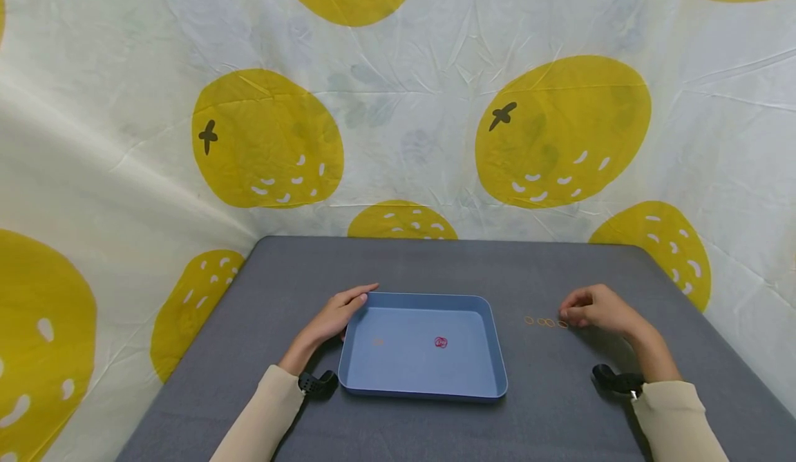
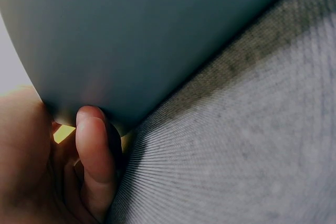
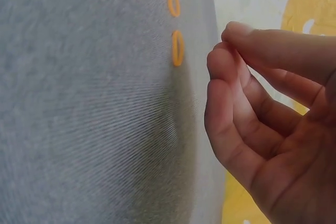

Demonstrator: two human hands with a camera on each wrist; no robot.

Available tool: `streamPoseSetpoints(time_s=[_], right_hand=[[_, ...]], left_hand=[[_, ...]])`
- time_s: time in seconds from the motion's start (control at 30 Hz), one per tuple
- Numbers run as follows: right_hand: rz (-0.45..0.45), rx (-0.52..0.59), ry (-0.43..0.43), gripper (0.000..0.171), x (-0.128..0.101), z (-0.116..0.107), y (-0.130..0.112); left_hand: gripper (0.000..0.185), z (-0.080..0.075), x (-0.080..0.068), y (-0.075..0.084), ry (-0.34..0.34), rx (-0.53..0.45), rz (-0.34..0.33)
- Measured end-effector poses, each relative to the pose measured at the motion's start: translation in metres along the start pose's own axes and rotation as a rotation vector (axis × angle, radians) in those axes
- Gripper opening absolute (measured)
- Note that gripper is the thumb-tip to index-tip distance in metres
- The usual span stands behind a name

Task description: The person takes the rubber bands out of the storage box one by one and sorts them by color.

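My left hand holds the far left corner of a blue rectangular tray. In the left wrist view a bent finger presses the outside of the tray's wall. Inside the tray lie a small bunch of pink-red rubber bands and a faint orange band. Right of the tray, several thin orange rubber bands lie in a row. My right hand hovers at the row's right end, fingers curled, thumb tip against the fingertips; no band shows between them. The nearest orange band lies just apart from the fingers.
A grey cloth-covered table bears everything. Its far edge meets a white curtain printed with big yellow fruit, which also runs along the sides. Each wrist carries a black strap-on device.
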State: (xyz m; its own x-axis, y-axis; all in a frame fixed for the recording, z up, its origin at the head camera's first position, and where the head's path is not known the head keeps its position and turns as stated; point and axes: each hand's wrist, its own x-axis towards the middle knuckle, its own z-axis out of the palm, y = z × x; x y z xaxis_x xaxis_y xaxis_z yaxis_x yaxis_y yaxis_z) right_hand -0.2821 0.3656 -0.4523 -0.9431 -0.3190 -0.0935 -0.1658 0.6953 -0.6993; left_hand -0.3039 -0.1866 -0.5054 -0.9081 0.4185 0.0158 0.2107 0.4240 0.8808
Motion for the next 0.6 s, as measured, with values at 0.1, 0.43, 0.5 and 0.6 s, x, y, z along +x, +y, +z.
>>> streamPoseSetpoints(time_s=[0.1, 0.43, 0.5, 0.6], right_hand=[[-0.013, 0.014, 0.005, 0.017, 0.001, 0.0, -0.003], [-0.06, -0.017, 0.032, 0.02, 0.001, -0.001, -0.029], [-0.073, -0.024, 0.032, 0.02, 0.002, 0.0, -0.034], [-0.092, -0.031, 0.035, 0.021, 0.005, 0.002, -0.041]], left_hand=[[0.043, 0.0, 0.0, 0.0, -0.002, -0.002, -0.001], [0.042, 0.0, 0.0, 0.0, -0.004, -0.007, -0.003], [0.042, 0.0, 0.0, 0.0, -0.004, -0.007, -0.002], [0.042, 0.0, 0.0, 0.0, -0.004, -0.008, -0.005]])
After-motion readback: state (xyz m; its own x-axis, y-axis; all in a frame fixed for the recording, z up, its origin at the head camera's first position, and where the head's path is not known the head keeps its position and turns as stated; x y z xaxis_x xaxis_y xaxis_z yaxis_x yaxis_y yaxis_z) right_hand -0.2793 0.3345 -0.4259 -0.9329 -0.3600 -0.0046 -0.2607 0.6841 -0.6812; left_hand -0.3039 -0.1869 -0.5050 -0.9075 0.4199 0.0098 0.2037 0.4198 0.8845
